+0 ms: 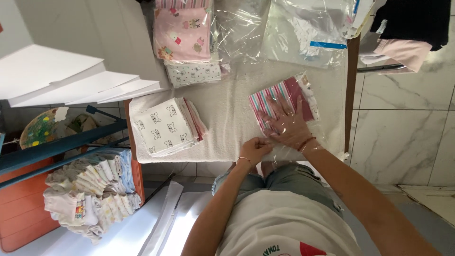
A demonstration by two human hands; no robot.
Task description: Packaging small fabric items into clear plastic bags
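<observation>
A clear plastic bag (303, 102) lies on the white towel-covered table (232, 118), with folded striped and dark pink cloths (272, 97) inside it. My right hand (286, 123) is inside the bag, fingers spread flat on the cloths. My left hand (256, 148) pinches the bag's open edge at the near side of the table, fingers closed on the plastic.
A stack of white printed cloths (166, 125) lies left on the table. Pink and dotted folded stacks (185, 38) and empty clear bags (303, 33) sit at the far side. A pile of small folded garments (90, 189) rests lower left beside white sheets (71, 80).
</observation>
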